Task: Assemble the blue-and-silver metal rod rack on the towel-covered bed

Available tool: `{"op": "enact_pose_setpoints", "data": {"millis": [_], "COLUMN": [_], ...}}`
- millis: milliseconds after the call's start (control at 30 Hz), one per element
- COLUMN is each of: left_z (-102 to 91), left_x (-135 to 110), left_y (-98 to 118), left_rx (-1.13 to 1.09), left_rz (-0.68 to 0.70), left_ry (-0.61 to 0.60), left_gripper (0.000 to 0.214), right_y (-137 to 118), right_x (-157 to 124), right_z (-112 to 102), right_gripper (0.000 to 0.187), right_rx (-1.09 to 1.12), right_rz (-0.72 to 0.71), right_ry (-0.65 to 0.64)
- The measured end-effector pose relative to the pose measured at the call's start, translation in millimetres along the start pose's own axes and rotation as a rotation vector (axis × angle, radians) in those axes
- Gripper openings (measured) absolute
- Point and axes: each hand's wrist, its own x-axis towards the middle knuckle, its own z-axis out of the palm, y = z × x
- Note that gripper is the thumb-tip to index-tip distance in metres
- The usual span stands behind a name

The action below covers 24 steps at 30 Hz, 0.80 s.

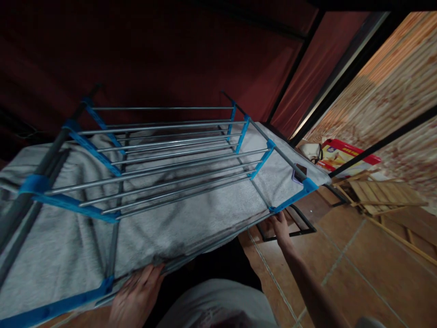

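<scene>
Dark red sheeting (pixel 153 54) fills the far side; its folds are lost in shadow. Tiled floor (pixel 341 255) shows at right. Grey cloth (pixel 198 214) lies before me, its left end cut off; what bears it is mostly hidden. On that cloth rests the metal rack (pixel 170 168) with blue fittings, its near left end running out of view. Beyond, at right, are a slatted wooden piece (pixel 382 193) and a red box (pixel 344 155), its lettering illegible. My left hand (pixel 138 291) bends over the rack's near edge at left, blurred and cut off below; I cannot tell whether it grips. My right hand (pixel 280 228) touches the near rail by the right corner; its fingertips are concealed, so its closure is undetermined. A small dark object (pixel 302 169) with a lilac edge sits partly behind the right-hand rail, unidentifiable.
</scene>
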Motion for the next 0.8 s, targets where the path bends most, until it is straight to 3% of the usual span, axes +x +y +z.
{"op": "enact_pose_setpoints", "data": {"millis": [100,267,467,633,733,800], "left_z": [-3.0,0.4,7.6,8.1,-3.2,-13.5], "left_x": [7,8,4,11,16,19], "left_y": [7,9,3,9,26,38], "left_rx": [0.114,0.112,0.147,0.115,0.078,0.080], "left_rz": [0.094,0.033,0.107,0.054,-0.031,-0.063], "left_ry": [0.076,-0.056,-0.023,-0.076,-0.104,-0.103], "left_gripper": [0.034,0.035,0.037,0.035,0.033,0.032], "right_y": [4,8,5,-5,-2,4], "right_x": [4,6,3,1,-15,-32], "right_z": [-1,-1,3,9,7,2], "right_gripper": [0.042,0.042,0.038,0.043,0.046,0.041], "right_rx": [-0.077,-0.219,-0.223,-0.112,0.096,0.150], "right_rz": [-0.009,-0.019,0.002,0.028,0.143,0.239], "right_ry": [0.007,0.039,0.085,0.033,-0.021,0.059]}}
